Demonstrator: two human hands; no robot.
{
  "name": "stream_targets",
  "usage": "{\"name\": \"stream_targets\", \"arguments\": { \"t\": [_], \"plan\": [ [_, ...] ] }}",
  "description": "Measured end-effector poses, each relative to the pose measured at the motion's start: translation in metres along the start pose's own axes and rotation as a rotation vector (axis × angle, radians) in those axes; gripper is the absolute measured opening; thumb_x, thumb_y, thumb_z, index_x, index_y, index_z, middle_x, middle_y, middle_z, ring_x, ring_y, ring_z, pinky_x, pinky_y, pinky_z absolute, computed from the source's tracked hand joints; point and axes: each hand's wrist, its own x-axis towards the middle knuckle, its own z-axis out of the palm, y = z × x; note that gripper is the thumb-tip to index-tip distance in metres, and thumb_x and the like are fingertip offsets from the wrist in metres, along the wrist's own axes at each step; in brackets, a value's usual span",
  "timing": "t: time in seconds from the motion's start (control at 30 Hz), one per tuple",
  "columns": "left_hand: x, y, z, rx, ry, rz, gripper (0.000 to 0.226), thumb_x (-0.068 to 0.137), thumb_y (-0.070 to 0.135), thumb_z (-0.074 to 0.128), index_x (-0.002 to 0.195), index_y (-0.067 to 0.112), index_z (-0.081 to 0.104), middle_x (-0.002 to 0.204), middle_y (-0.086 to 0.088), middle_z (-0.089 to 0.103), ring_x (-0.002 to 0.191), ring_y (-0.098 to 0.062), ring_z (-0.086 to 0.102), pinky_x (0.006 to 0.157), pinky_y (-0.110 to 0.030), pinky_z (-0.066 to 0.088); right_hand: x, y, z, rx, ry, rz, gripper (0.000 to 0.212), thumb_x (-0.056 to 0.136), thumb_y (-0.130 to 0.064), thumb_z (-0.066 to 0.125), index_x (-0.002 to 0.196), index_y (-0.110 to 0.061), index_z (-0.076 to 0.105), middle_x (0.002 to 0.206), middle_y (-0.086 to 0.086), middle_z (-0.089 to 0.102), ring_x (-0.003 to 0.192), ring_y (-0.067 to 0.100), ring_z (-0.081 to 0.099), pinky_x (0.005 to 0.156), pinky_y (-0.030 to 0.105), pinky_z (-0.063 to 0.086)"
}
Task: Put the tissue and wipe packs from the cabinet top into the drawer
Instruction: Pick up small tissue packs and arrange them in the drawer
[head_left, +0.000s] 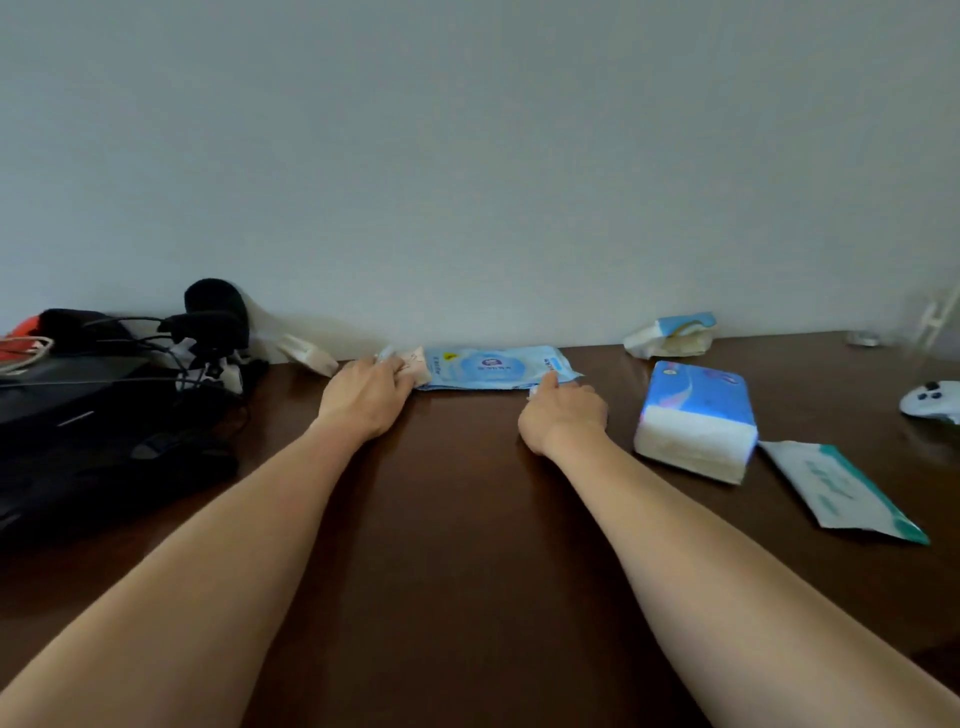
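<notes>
Far left of the left hand (363, 397) lies a heap of black fabric bags and cables (104, 415), matte and soft, with a fuzzy black microphone head (215, 301) standing above it. Just left of that hand, a small white wrapped pack (309, 356) leans at the wall. The left hand lies palm down on the dark glossy wooden cabinet top (457, 519), fingers curled over a small pinkish crinkly tissue pack (413, 366); whether they actually grip it cannot be told. Between the hands, flat against the wall, lies a light-blue soft plastic wipe pack (493, 366) with a round purple emblem; its writing is too small to read. The right hand (563, 415) has its thumb and fingertips pinched at this pack's near right corner. Right of that hand sits a blocky blue-and-white tissue brick (696, 421) in glossy film, and behind it a crumpled opened blue-white tissue pack (670, 335). Further right lies a flat white-and-teal wipe sachet (841, 491), lettering illegible, and a white game controller (932, 397).
</notes>
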Motion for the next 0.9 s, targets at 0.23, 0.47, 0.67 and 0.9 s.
{"name": "stream_targets", "arguments": {
  "t": [0.23,0.47,0.67,0.9],
  "plan": [
    [-0.119,0.025,-0.052,-0.055,-0.027,0.006,0.051,0.096,0.058,0.043,0.142,0.037,0.054,0.131,-0.006,0.056,0.12,-0.029,0.054,0.096,-0.04,0.047,-0.101,0.011,-0.019,-0.001,0.041,-0.25,0.045,0.103,-0.026,0.042,0.145,-0.013,0.038,0.132,0.016,0.061,0.119,0.034,0.059,0.078,0.039,0.042],
    [-0.245,0.052,-0.109,-0.188,0.121,-0.052,0.045,0.099,0.037,0.056,0.141,0.022,0.05,0.123,-0.01,0.06,0.107,-0.032,0.061,0.085,-0.043,0.051,-0.218,0.049,-0.03,0.213,0.136,-0.425,0.035,0.105,-0.036,0.047,0.134,-0.017,0.049,0.13,0.009,0.06,0.118,0.03,0.056,0.077,0.041,0.042],
    [-0.367,0.096,-0.152,-0.705,0.417,-0.148,0.039,0.091,0.026,0.066,0.126,0.031,0.05,0.109,0.013,0.066,0.092,-0.007,0.066,0.075,-0.026,0.054,-0.328,0.07,-0.019,0.927,0.446,-0.274,0.028,0.105,-0.043,0.041,0.129,-0.031,0.049,0.117,-0.006,0.067,0.103,0.016,0.064,0.074,0.034,0.044],
    [-0.529,0.089,-0.083,-1.432,0.209,-0.562,0.03,0.082,0.025,0.068,0.102,0.021,0.046,0.106,-0.008,0.061,0.093,-0.017,0.065,0.071,-0.028,0.055,-0.454,0.088,0.077,1.531,0.023,-0.386,0.03,0.09,-0.04,0.068,0.118,-0.04,0.058,0.106,-0.028,0.061,0.103,-0.002,0.061,0.078,0.013,0.05]
  ]
}}
